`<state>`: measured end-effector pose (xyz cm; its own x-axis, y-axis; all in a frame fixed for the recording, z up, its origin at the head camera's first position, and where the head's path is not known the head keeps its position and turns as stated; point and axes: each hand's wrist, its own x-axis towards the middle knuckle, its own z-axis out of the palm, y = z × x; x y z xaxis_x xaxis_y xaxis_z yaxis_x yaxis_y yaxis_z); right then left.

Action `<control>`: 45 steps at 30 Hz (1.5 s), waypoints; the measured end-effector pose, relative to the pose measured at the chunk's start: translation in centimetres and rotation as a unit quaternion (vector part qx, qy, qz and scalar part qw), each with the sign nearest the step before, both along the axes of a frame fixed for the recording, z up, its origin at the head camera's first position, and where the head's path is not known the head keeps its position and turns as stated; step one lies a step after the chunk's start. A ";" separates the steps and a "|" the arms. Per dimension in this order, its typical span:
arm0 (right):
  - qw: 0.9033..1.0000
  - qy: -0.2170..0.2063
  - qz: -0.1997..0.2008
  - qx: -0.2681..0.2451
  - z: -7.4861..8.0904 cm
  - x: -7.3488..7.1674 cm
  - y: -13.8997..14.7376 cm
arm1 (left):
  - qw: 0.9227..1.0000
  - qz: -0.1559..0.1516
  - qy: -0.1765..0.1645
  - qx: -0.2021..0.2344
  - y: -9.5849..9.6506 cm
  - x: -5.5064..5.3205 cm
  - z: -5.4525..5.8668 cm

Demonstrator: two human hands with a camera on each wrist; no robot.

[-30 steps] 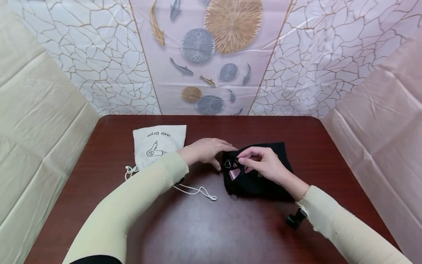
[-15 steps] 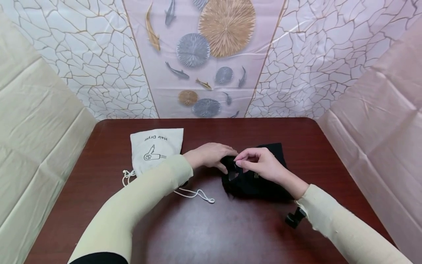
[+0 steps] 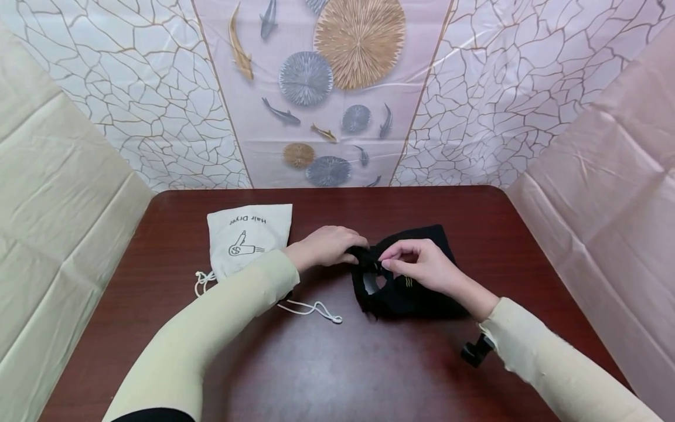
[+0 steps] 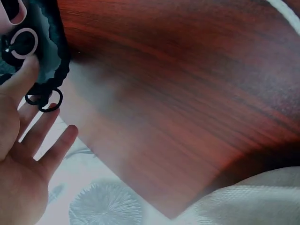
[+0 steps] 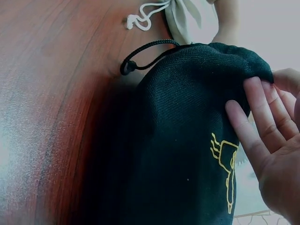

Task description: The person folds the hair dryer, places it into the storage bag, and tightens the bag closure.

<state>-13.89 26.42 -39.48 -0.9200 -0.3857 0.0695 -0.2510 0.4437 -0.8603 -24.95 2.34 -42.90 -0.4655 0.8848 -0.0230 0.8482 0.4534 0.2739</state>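
Observation:
A black drawstring bag (image 3: 416, 302) with a yellow hair dryer print lies on the right half of the table, mouth to the left. My left hand (image 3: 329, 246) pinches its far mouth edge; in the left wrist view the thumb reaches inside and the other fingers stay outside. My right hand (image 3: 427, 266) pinches the upper mouth edge between thumb and forefinger, the remaining fingers (image 5: 258, 108) lying along the cloth. Inside the mouth show a pale ring (image 4: 36, 43) on something black and a pinkish rounded part; the bulk is hidden. A black cord (image 5: 140, 49) loops from the hem.
A white drawstring pouch (image 3: 248, 225) printed "Hair Dryer" lies at the back left, partly under the left sleeve. Its white cord (image 3: 311, 310) trails toward the table's middle. The dark red table (image 3: 316, 375) meets a patterned backdrop behind, with pale cloth walls on both sides.
The left hand has shifted slightly left, drawing the far mouth edge with it. The bag's mouth has changed shape, and the right hand keeps nearly the same place.

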 end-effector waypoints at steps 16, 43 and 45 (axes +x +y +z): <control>0.999 0.034 0.022 0.037 -1.7 -0.5 -0.9 | 0.998 0.054 0.035 0.025 -4.4 0.5 -0.3; 0.935 0.291 0.078 0.185 -1.8 2.6 -0.5 | 0.986 0.003 0.166 0.019 -8.7 5.1 -0.2; 0.912 0.341 0.084 0.213 -2.2 3.3 0.1 | 0.983 -0.009 0.182 0.022 -8.8 5.5 -0.4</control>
<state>-10.60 26.51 -41.65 -0.6447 -0.6429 0.4136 -0.7580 0.6077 -0.2369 -19.41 -6.48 -43.26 -0.4199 0.8894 0.1809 0.9015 0.4317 -0.0301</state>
